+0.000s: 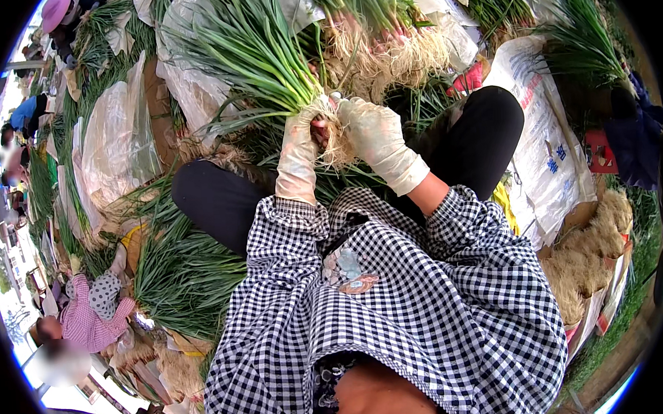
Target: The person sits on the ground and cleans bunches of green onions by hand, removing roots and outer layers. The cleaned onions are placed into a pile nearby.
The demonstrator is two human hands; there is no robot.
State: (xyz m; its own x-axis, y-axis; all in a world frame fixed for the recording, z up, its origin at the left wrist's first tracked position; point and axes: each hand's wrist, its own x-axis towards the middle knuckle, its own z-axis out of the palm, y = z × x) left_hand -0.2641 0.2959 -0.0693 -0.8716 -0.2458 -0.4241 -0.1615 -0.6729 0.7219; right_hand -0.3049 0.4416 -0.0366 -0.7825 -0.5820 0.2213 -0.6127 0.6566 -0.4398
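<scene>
My left hand [301, 147], in a pale thin glove, is closed around the lower stems of a bunch of green onions [273, 71] with reddish bulbs and stringy roots. The leaves fan out to the upper left, and the roots hang between my hands. My right hand [375, 138], gloved the same way, has its curled fingertips at the bulbs and roots on the bunch's right side; whether they pinch any is hidden. Just beyond lies a pile of more green onions [385, 43], their pale roots towards me. Loose green leaves [347, 178] lie beneath my hands, between my knees.
Printed white woven sacks [545, 136] lie at the right, near root bundles [583, 257]. Plastic sheeting [120, 138] and a heap of green leaves [190, 274] are at the left. A person in a pink checked top [87, 323] sits at the lower left; others are farther off.
</scene>
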